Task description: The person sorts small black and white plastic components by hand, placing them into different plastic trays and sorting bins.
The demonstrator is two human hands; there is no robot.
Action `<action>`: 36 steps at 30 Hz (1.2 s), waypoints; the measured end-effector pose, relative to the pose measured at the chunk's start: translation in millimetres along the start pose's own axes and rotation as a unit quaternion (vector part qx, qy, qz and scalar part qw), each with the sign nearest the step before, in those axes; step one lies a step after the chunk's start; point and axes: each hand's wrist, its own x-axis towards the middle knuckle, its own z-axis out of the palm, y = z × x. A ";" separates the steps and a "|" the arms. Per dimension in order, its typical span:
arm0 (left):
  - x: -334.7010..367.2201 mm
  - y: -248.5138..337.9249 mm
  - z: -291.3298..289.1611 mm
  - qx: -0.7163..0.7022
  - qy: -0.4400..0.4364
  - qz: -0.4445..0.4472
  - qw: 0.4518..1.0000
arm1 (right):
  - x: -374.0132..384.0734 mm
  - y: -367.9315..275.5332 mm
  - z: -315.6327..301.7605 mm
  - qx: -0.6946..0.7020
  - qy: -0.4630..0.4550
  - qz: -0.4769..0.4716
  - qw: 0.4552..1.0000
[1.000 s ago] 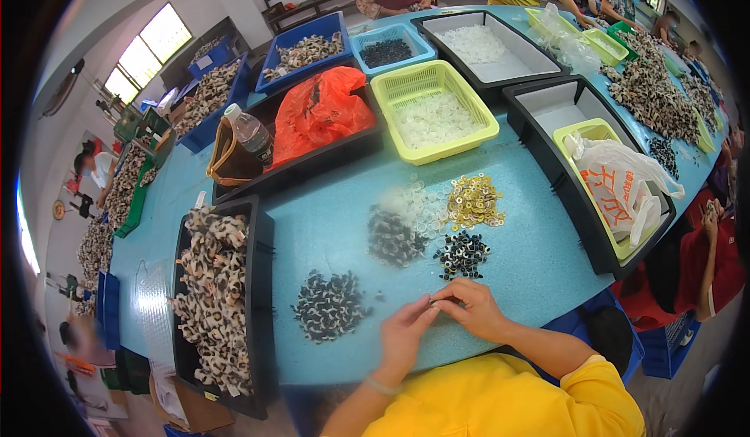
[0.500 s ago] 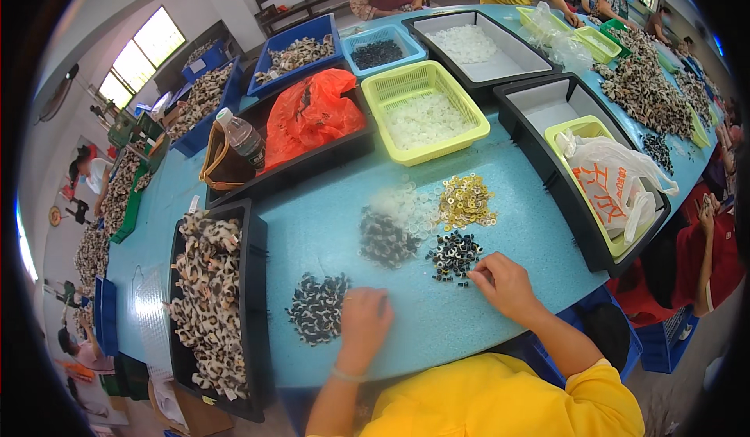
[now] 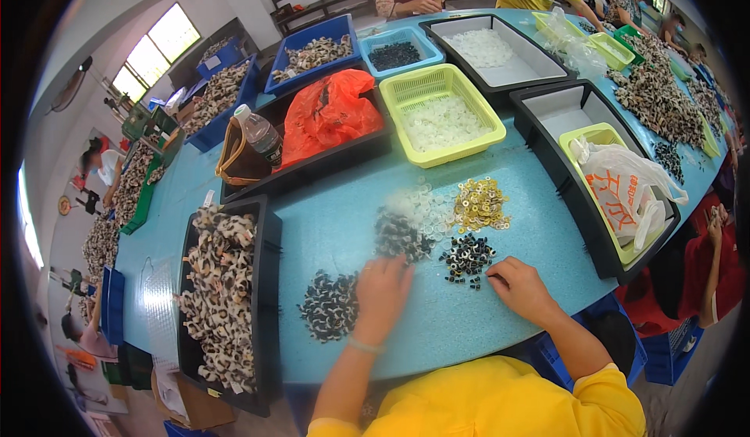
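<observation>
Just ahead of the left hand [image 3: 383,292]: a dark pile [image 3: 398,238].
Fingers spread, touching its edge; right hand [image 3: 522,287], seemingly pinched empty, sits beside black rings [image 3: 466,257].

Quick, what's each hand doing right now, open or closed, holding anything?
Left hand: open, flat on the table, fingertips at the dark ring pile; holds nothing visible.
Right hand: fingers curled beside the small black pile; grip contents cannot be told.

Left hand [image 3: 380,295] fingertips blurred over rings [image 3: 398,236]
</observation>
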 end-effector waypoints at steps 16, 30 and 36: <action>-29.3 4.8 -17.9 -0.170 -0.053 -0.072 0.981 | 4.3 -40.6 13.0 0.211 -0.078 0.069 0.972; -13.1 1.0 2.8 -0.127 -0.139 -0.051 0.981 | 8.5 -42.0 29.8 0.233 -0.099 0.069 0.965; -18.1 -0.5 5.7 -0.306 -0.117 -0.184 0.927 | 17.1 -38.0 42.0 0.400 -0.127 0.180 0.889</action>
